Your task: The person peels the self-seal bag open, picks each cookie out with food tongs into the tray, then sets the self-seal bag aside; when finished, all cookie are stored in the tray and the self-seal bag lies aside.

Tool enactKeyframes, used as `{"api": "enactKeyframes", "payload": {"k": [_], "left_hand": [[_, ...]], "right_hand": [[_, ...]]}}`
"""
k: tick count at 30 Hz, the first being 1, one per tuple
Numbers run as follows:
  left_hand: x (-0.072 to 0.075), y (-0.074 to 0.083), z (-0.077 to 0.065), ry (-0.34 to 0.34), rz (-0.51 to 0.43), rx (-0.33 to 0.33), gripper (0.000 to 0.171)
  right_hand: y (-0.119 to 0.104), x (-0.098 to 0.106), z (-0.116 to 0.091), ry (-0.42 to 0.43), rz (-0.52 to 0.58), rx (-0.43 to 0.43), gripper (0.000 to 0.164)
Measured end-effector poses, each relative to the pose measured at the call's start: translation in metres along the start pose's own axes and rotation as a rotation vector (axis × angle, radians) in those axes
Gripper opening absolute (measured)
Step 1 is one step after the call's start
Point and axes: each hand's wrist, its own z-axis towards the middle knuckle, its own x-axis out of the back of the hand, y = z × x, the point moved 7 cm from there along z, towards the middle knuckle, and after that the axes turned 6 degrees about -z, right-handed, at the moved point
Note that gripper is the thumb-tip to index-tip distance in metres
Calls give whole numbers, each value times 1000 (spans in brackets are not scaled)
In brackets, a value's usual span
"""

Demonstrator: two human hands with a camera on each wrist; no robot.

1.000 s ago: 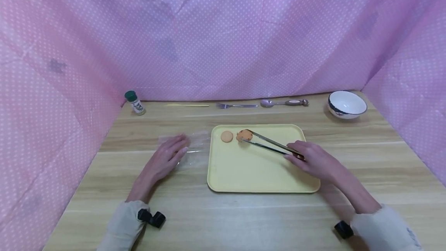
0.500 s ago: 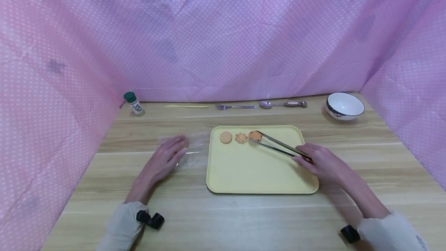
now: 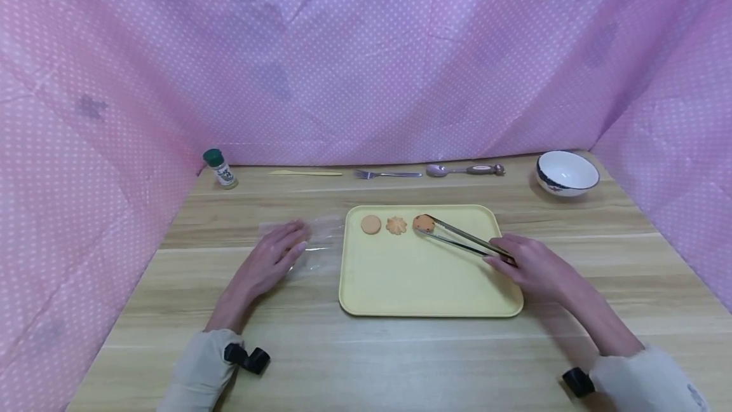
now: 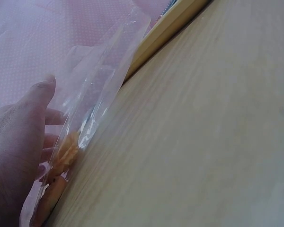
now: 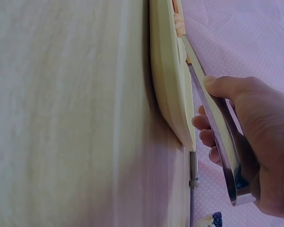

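My right hand (image 3: 532, 266) grips metal tongs (image 3: 466, 234), whose tips stand on either side of a round cookie with dark chips (image 3: 424, 223) at the yellow tray (image 3: 423, 285). Left of it in the same row lie a flower-shaped cookie (image 3: 396, 226) and a plain round cookie (image 3: 371, 224). Beside the tray my left hand (image 3: 274, 259) rests on a clear plastic bag (image 3: 326, 234), its fingers relaxed. Seen from the left wrist, cookies (image 4: 64, 158) show inside the bag, under the fingers.
Along the back lie a pale yellow knife (image 3: 305, 173), a fork (image 3: 389, 174) and a spoon (image 3: 466, 170). A green-capped shaker (image 3: 220, 169) stands at the back left, a white bowl (image 3: 567, 173) at the back right. Pink dotted cloth (image 3: 366, 68) encloses the table.
My right hand and the tongs have moved right with the chipped cookie, away from the flower-shaped one, which now shows whole. My left hand has stayed on the bag.
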Motion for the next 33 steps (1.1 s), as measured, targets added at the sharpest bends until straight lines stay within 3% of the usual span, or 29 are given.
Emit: {"api": "enactKeyframes", "payload": {"k": [16, 28, 33], "left_hand": [[0, 0, 0, 1, 5, -4, 47], [1, 0, -1, 0, 5, -4, 47], [1, 1, 0, -3, 5, -6, 47]], "right_hand": [[1, -1, 4, -43, -1, -18, 14], [2, 0, 5, -62, 4, -62, 23], [-11, 1, 11, -33, 40, -13, 22]]}}
